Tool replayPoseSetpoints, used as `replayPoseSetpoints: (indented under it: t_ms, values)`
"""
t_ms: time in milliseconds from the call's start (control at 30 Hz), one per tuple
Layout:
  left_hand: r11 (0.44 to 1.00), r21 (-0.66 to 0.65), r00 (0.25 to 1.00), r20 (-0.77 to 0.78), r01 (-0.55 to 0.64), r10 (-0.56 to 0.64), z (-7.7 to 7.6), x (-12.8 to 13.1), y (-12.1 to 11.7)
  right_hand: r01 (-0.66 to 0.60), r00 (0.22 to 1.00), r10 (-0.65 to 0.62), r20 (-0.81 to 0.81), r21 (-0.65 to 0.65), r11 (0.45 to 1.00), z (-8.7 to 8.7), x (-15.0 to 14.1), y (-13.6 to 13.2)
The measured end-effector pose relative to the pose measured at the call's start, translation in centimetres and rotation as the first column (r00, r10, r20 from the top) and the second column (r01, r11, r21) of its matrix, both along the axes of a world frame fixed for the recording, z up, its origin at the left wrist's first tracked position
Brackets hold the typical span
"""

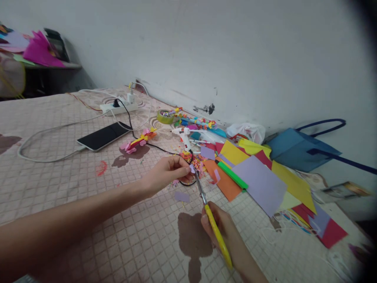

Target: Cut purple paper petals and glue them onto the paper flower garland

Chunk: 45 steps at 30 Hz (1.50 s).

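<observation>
Between the thumb and fingers of my left hand [173, 171] is a small piece of purple paper [192, 168]. My right hand [219, 224] grips yellow-handled scissors [216, 230], whose blades point away from me and meet the paper's edge. Whether the blades are apart cannot be made out. Just beyond lies a heap of tiny coloured paper clippings [198, 160]. A purple paper scrap [182, 196] rests on the cloth below my left hand. Behind the clippings stands a white glue gun [184, 137].
To the right spread coloured paper sheets [259, 181], a green marker [232, 175] and a blue bag [303, 149]. On the left are a phone [104, 136] on a cable, a power strip [118, 107] and a paper flower craft [138, 141]. Tape [165, 116] sits near the wall.
</observation>
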State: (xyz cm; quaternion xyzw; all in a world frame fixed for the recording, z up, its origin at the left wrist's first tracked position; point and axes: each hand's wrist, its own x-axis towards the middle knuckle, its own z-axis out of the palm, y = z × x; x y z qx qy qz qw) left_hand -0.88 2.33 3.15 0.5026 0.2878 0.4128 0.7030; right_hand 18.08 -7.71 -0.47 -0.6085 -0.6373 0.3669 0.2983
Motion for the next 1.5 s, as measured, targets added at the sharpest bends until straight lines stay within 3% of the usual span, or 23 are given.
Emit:
replayPoseSetpoints:
  t_ms: [300,867,1100,1500]
  values:
    - [1.000,0.002,1.000,0.010,0.008,-0.008,0.0,0.0,0.1,-0.013,0.999,0.010,-0.036,-0.094,0.995,1.4,-0.5,-0.1]
    - [1.000,-0.013,1.000,-0.009,-0.001,0.001,0.3,-0.1,0.0,-0.029,0.995,0.017,-0.098,-0.128,0.991,1.1,-0.4,-0.2]
    - [0.998,-0.017,0.998,0.006,0.057,-0.056,0.3,-0.4,0.5,-0.049,0.999,0.050,0.018,-0.017,0.999,1.2,-0.3,-0.2]
    - [0.994,-0.010,0.995,0.003,0.105,-0.105,0.6,-0.6,0.6,-0.025,0.998,0.018,-0.062,-0.108,0.994,1.0,-0.2,-0.2]
